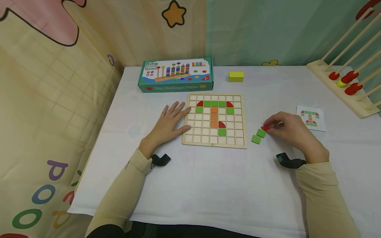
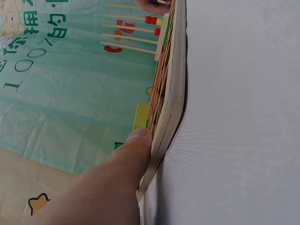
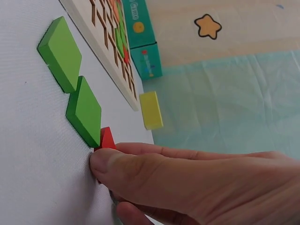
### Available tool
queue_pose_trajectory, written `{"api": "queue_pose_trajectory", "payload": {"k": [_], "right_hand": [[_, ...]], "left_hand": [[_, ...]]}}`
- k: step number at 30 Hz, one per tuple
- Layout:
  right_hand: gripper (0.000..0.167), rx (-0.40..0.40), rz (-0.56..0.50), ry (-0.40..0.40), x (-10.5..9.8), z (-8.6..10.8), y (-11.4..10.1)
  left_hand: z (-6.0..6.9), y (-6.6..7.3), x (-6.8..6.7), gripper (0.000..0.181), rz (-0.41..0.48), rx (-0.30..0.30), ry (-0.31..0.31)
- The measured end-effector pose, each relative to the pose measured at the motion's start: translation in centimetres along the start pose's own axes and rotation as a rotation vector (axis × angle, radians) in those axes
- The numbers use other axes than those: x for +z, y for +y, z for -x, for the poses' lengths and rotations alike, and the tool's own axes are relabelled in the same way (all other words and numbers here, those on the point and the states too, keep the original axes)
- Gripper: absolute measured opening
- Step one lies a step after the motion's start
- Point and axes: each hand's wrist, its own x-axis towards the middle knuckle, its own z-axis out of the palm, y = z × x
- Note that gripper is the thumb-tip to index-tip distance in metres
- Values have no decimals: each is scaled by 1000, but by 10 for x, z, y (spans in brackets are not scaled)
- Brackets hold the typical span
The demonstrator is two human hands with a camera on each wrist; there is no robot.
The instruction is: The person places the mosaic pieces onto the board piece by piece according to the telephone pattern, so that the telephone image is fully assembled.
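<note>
A wooden grid board [image 1: 202, 141] lies mid-table, holding green squares, orange squares and red quarter-circle pieces in a T-like pattern. My left hand [image 1: 168, 127] rests at its left edge, fingers spread and straight, the thumb on the frame; the left wrist view shows that thumb [image 2: 133, 152] on the rim. Right of the board, my right hand [image 1: 290, 132] pinches a red piece [image 3: 108, 138] between thumb and fingers, low at the tabletop. Two loose green squares [image 1: 256, 139] lie beside it, the nearer one touching or almost touching the red piece. A pattern card [image 1: 319, 124] lies just beyond the right hand.
A green Ring Challenge Game box [image 1: 175, 87] stands behind the board. A yellow block [image 1: 236, 77] sits to its right. At the far right is a wooden base with tall pegs [image 1: 342, 89] and red and yellow rings. A printed curtain [image 1: 244, 33] hangs behind the table.
</note>
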Motion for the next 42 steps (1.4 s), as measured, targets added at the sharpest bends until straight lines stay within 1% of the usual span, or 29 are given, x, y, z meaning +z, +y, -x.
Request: {"api": "queue_pose_trajectory", "payload": {"k": [8,12,16,20,23,29,32,37,42], "right_hand": [[19,16,-16,13,1,-1,-2],[15,15,-2,35,1,-2,-2],[17,-59,12,51,0,-7,-8],[20,-144,14,29,4,-20,-28],[16,-176,-11,5,9,-33,-47],[10,-185,-72,-53,29,-61,-85],[9,-209,-101,-71,42,-73,-100],[9,-248,-161,-66,61,-89,-120],[7,-270,-242,-63,80,-97,-132]], "left_hand": [[0,-1,1,78,-2,2,0],[0,-1,1,77,4,0,0],[-1,-1,2,77,6,3,5],[-1,-2,2,77,9,8,12],[0,-2,1,78,10,8,15],[0,1,0,78,15,6,5],[0,1,0,78,16,2,1],[-1,0,0,78,7,4,0],[0,-1,0,78,0,7,0]]}}
